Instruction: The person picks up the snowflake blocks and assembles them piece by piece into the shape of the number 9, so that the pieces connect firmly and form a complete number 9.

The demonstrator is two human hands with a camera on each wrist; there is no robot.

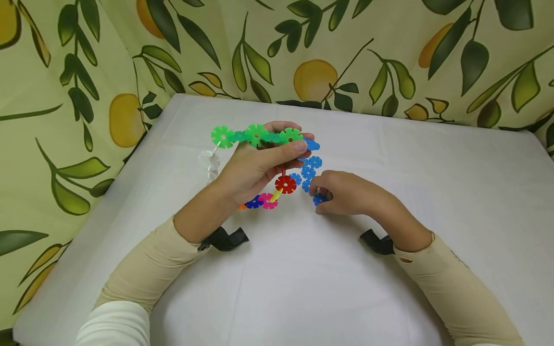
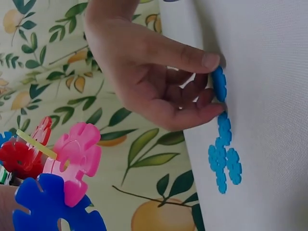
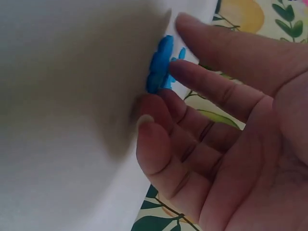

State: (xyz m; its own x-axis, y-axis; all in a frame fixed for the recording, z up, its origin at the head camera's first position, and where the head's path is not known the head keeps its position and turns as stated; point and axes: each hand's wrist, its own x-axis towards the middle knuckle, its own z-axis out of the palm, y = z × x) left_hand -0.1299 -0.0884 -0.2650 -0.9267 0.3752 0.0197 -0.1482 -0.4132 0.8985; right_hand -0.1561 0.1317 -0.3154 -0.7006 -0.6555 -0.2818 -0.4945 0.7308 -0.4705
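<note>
In the head view, my left hand (image 1: 255,166) grips a looped chain of notched plastic snowflake discs. Its thumb presses beside a light green disc (image 1: 256,136). White discs (image 1: 209,161) hang at the left; red (image 1: 285,184), pink (image 1: 268,201) and dark blue (image 2: 45,204) ones show below the hand. My right hand (image 1: 346,192) is low over the table at a loose blue disc (image 2: 219,84), its thumb and fingertips around the edge. The right wrist view shows a gap between that thumb and the blue disc (image 3: 160,67).
Several more blue discs (image 1: 308,173) lie on the white table (image 1: 294,288), between the hands and just beyond the right one. Black straps (image 1: 225,239) hang at both wrists. A leaf-and-fruit patterned cloth (image 1: 277,48) rises behind the table and on the left.
</note>
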